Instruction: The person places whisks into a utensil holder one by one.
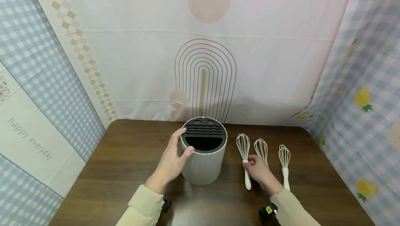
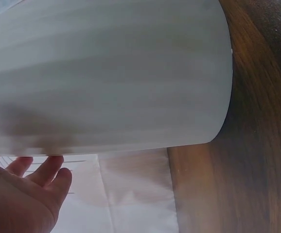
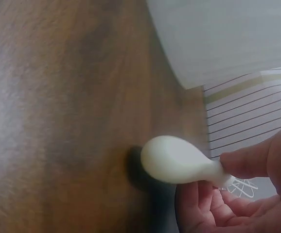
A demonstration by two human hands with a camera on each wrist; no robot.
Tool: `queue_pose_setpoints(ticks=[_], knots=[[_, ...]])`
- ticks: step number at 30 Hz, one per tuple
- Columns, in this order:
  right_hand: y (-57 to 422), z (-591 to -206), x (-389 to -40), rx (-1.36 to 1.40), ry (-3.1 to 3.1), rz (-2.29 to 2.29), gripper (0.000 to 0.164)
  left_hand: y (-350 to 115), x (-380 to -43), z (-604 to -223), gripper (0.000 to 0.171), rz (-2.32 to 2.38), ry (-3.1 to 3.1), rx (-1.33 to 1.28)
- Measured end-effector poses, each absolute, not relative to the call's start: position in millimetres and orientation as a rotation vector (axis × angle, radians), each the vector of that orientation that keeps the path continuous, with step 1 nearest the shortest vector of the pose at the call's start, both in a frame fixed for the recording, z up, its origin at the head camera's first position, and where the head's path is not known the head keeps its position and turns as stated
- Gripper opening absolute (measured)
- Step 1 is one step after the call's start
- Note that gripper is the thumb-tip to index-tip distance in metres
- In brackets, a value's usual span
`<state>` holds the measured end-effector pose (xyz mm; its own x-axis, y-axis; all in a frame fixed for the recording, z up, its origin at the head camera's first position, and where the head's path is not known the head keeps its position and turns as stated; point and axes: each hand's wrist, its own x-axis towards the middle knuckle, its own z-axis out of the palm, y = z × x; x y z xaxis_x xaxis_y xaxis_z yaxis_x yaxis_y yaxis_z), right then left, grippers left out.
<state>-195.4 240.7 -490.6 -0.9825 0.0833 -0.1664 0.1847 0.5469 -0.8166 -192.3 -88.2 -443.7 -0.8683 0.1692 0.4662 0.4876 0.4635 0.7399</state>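
Observation:
A round pale grey utensil holder [image 1: 203, 170] with a black slotted lid stands upright on the table. My left hand [image 1: 170, 163] rests against its left side, thumb and fingers spread apart at the rim; in the left wrist view the fingers [image 2: 48, 170] lie along its wall. To the right of the holder, my right hand [image 1: 260, 170] pinches a white whisk [image 1: 247, 181] just below its wires. The whisk's rounded handle end [image 3: 172, 160] fills the middle of the right wrist view. Behind that hand lies a second whisk [image 1: 261, 149], its handle hidden.
Farther right on the brown wooden table [image 1: 118, 174] lies a third white whisk [image 1: 285, 163]. A printed white cloth [image 1: 140, 63] hangs behind the table, and blue checked cloth [image 1: 359, 142] hangs at the sides.

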Motion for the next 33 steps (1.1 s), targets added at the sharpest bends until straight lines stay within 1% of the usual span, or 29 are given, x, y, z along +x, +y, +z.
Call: queue_pose_setpoints(ticks=[5,16,20,25,33], knots=[[242.8,-472.0,-193.5,0.190,2.651,-1.444,0.050,-88.8,-189.8,-441.0,0.067,-1.341,-2.427,-0.542],[238.4,-430.8,-192.2,0.074,2.526,-1.706,0.054,-88.1,-193.3,-438.0,0.069,-1.337,-2.409,-0.573],[237.6,-420.0,-192.2,0.013,2.498,-1.785,0.053,-87.1,-195.0,-436.9,0.068,-1.352,-2.391,-0.602],[236.8,-404.8,-193.1,-0.074,2.496,-1.921,0.048,-86.0,-195.7,-436.1,0.067,-1.391,-2.373,-0.611],[237.7,-377.7,-193.9,-0.300,2.502,-2.098,0.050,-83.3,-195.0,-436.3,0.066,-1.461,-2.361,-0.568]])
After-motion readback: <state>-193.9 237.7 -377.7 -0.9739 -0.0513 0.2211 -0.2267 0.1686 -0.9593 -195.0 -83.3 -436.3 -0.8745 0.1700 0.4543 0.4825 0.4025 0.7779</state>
